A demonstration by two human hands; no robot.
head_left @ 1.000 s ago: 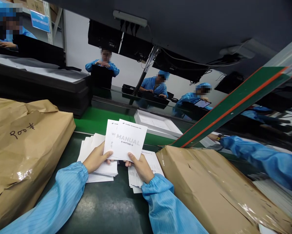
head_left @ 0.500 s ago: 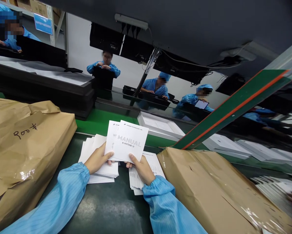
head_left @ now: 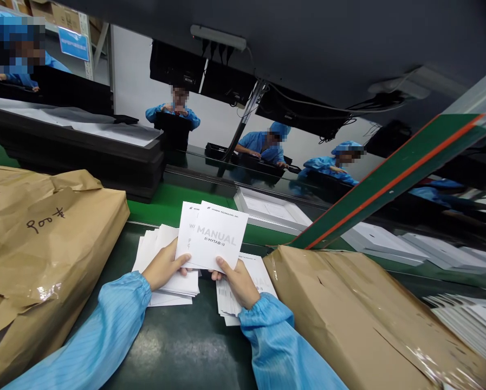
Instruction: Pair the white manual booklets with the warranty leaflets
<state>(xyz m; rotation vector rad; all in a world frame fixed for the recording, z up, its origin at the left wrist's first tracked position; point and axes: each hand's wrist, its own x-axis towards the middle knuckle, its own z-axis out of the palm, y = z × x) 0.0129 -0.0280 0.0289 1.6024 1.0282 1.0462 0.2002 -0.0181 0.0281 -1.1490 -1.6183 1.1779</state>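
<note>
My right hand [head_left: 238, 283] pinches a white manual [head_left: 222, 233] with "MANUAL" printed on its cover, thumb on the front. Behind it and shifted left is a second white printed card [head_left: 185, 235], largely covered, which my left hand [head_left: 167, 265] grips at its lower edge. The two overlap and are held up above the work surface. Below my left hand lies a stack of white papers [head_left: 173, 298]. Under my right hand sits a stack of manuals [head_left: 259, 273], partly hidden by the hand and sleeve.
Brown paper packages stand at left [head_left: 64, 244] and right [head_left: 340, 303]. White boxes [head_left: 273, 208] line the green conveyor [head_left: 177, 203] beyond. A slanted green post [head_left: 389, 184] crosses the right side. Booklets [head_left: 466, 319] lie far right. Several people in blue work across the line.
Both hands keep the manual and card in nearly the same position. The view has shifted slightly. At far right, a hand by the booklets is gone from view.
</note>
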